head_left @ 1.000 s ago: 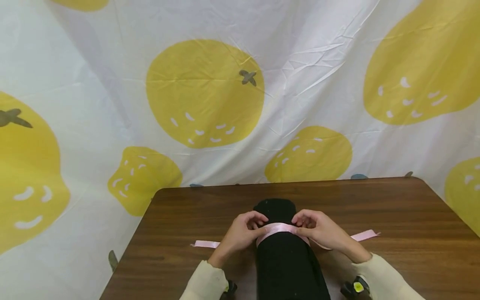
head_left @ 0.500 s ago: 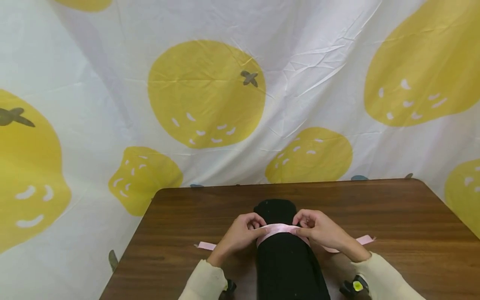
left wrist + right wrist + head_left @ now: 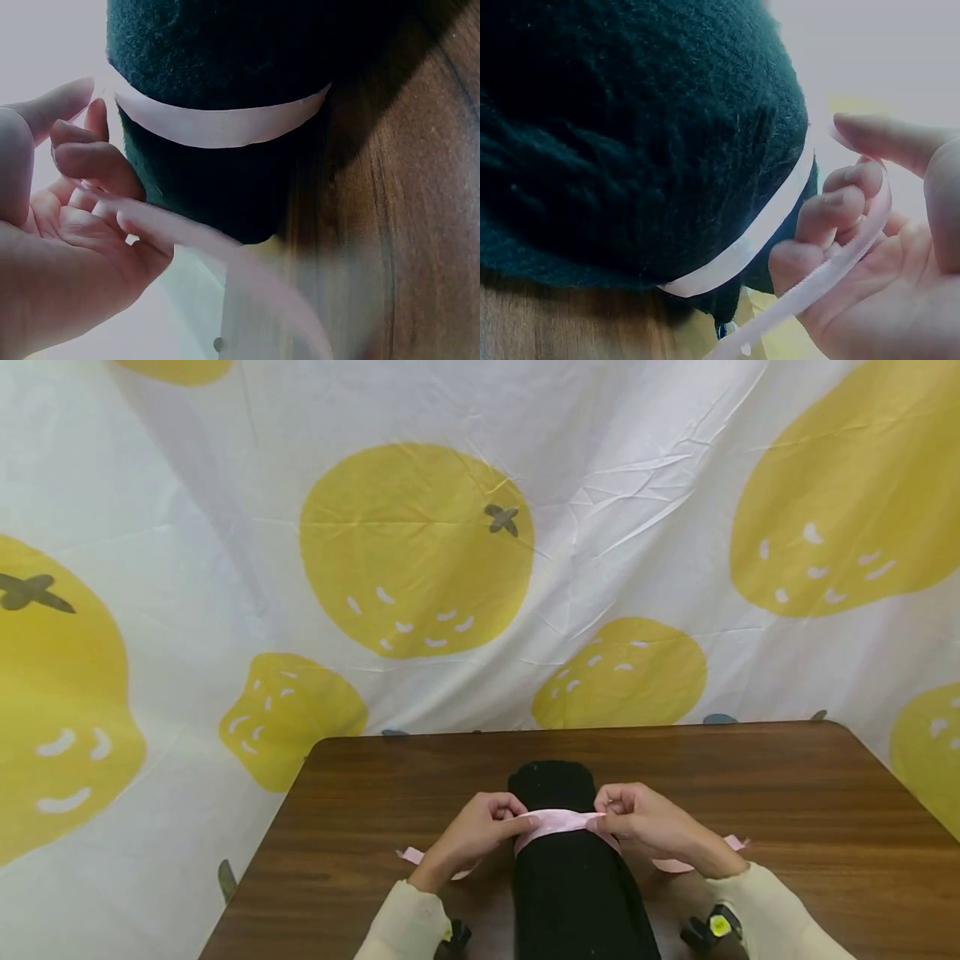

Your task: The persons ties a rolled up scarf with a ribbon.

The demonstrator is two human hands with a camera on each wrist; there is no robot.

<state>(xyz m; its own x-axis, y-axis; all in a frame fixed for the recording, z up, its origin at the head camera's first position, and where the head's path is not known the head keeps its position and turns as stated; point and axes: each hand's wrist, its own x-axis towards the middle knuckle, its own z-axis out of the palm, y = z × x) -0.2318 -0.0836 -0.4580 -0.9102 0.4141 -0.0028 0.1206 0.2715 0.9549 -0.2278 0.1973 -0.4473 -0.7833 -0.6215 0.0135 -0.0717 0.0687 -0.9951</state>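
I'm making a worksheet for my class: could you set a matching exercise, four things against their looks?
1. ribbon
2. roll
3. table
4. cloth

A. brown, wood-grained
B. dark, fuzzy
C. white, printed with yellow
D. pink, smooth

Right pairs: 1-D, 2-B, 3-A, 4-C

No lettering, label, brand, number or sign can be read in any of the three views, whether head, left wrist or right wrist.
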